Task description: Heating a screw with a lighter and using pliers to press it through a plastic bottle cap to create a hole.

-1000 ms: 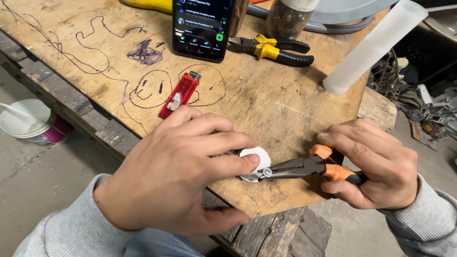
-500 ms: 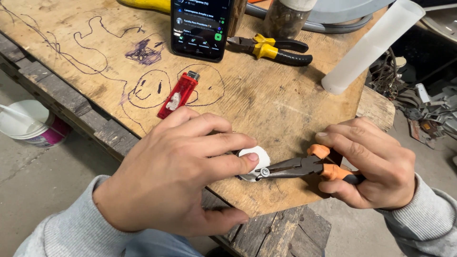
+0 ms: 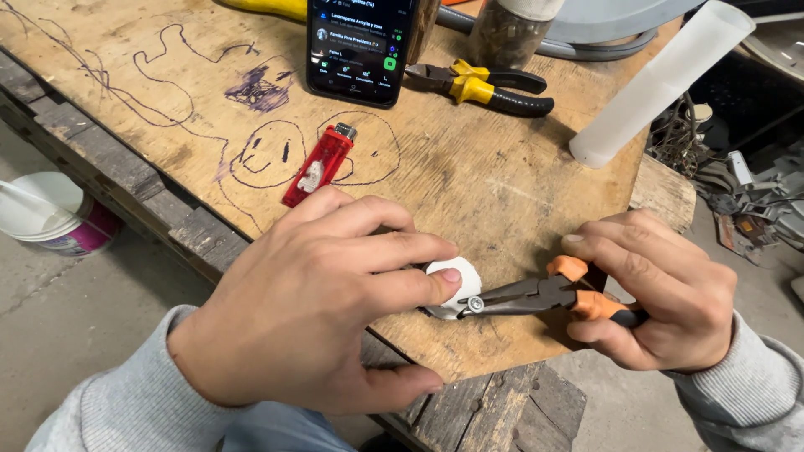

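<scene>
Scribbled plywood serves as the surface (image 3: 502, 180), its near edge at the bottom of the frame. Low centre, the left hand (image 3: 310, 310) pins a small white disc (image 3: 459, 280) with its fingertips. Just right, the right hand (image 3: 662, 293) is clamped on orange-handled pliers (image 3: 544, 295), tips touching the disc. A slip could nick the thumb, I judge. Further up lie a red lighter (image 3: 318, 165), yellow cutters (image 3: 481, 86), a phone (image 3: 360, 46) and a white tube (image 3: 662, 79).

Two bare hands, left (image 3: 318, 310) and right (image 3: 662, 293), no gloves, rings or watch. Light grey knit sleeves reaching both wrists, ribbed at the cuffs. Short, trimmed fingernails on the visible fingers.
</scene>
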